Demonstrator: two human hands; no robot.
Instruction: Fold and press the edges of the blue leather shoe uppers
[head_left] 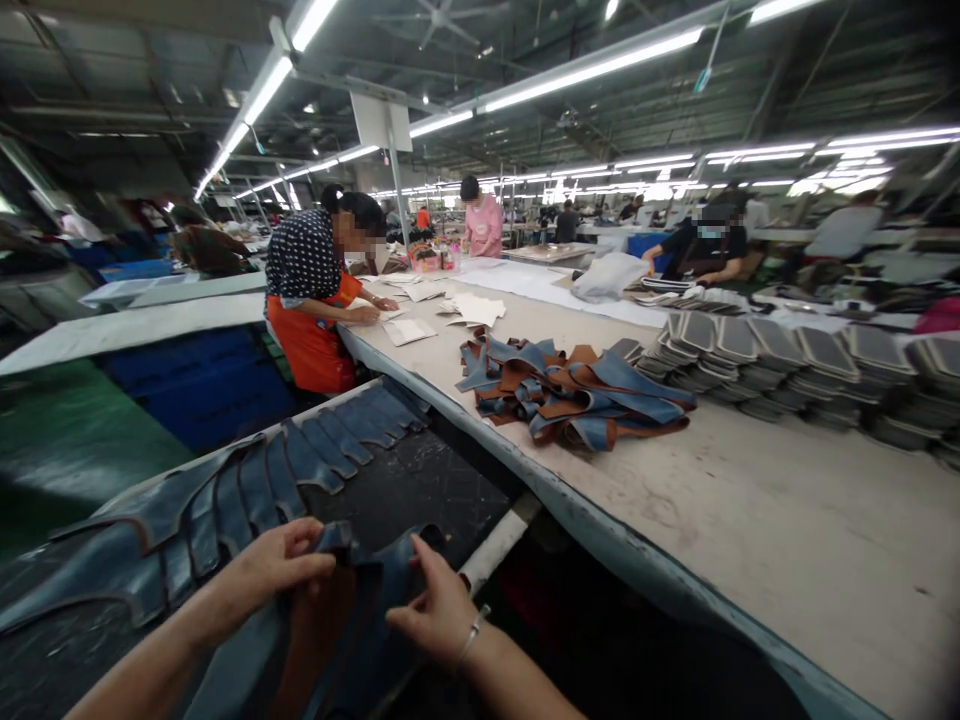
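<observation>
My left hand (274, 570) pinches the top edge of a stack of curved blue leather pieces (360, 610) at the bottom centre. My right hand (435, 605), with a thin bracelet at the wrist, presses its fingers against the right side of the same stack. The pieces show blue on one face and brown on the other. Behind my hands a fanned row of similar blue pieces (300, 465) lies across a dark mat.
A long pale worktable (787, 520) runs to the right, carrying a heap of blue and brown leather pieces (574, 390) and rows of stacked grey pieces (787, 365). A person in an orange apron (319, 290) works at its left edge; others stand farther back.
</observation>
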